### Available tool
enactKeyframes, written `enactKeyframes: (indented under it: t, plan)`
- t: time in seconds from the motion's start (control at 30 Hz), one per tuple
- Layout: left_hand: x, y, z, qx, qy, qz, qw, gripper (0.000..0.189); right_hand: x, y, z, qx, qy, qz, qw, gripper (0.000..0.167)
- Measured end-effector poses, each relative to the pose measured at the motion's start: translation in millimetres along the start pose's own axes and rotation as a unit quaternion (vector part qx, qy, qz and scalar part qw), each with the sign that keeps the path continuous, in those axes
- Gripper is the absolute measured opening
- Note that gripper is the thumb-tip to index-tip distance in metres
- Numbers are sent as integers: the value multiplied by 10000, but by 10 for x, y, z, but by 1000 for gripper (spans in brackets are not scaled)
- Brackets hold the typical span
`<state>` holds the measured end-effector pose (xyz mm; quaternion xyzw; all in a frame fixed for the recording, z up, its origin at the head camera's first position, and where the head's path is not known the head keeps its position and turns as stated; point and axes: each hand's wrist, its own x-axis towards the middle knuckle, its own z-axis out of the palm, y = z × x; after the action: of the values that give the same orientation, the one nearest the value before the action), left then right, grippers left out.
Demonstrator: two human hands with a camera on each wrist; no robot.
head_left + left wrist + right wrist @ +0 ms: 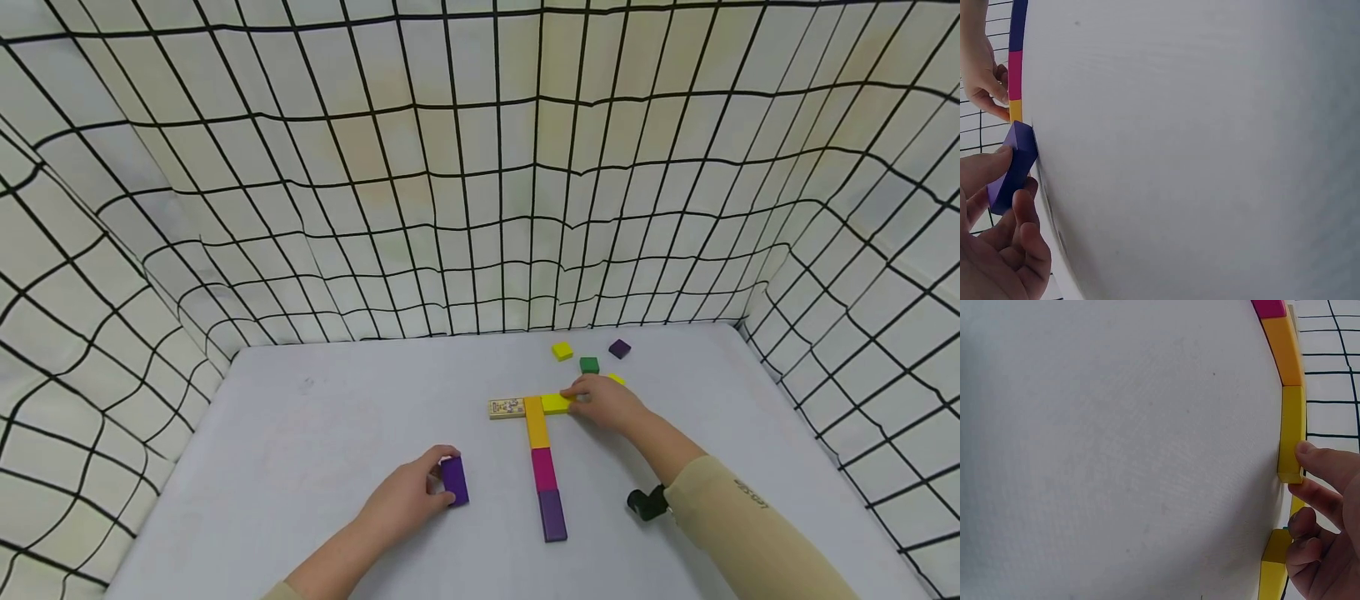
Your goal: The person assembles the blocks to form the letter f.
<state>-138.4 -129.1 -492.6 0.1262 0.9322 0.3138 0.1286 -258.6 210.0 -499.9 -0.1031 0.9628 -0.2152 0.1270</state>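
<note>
My left hand [397, 504] pinches a purple block [455, 481] between thumb and fingers, left of a T-shaped layout of blocks. In the left wrist view the purple block [1015, 165] stands tilted in that grip. My right hand [609, 406] has thumb and fingers at the outer end of a yellow block [555, 404], which forms the T's right arm. An orange block [536, 423] tops the stem, followed downward by a pink block [543, 469] and a dark purple block [552, 515]. The left arm is a light block with a printed pattern [506, 407].
Behind the right hand lie another yellow block [562, 351], a green block [589, 365] and a small dark purple block [619, 348]. One more yellow piece [617, 378] is partly hidden. A dark object [647, 503] sits by the right sleeve. Black netting [498, 175] surrounds the white table [300, 433].
</note>
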Motion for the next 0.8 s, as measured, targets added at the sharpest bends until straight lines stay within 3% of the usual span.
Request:
enactKeyframes:
  t: [0.23,0.4,0.8]
  plan:
    - [18,-18,-13,-309,-42,-1,9995,54,-9,0,4,24,8,29,10000,32]
    - [72,-54,-18,-603,94,-17,9981,50,-4,9,6,31,23,9,10000,31]
    - [335,-7,-82,-967,547,-93,9938,50,0,20,3,118,76,-24,9999,31]
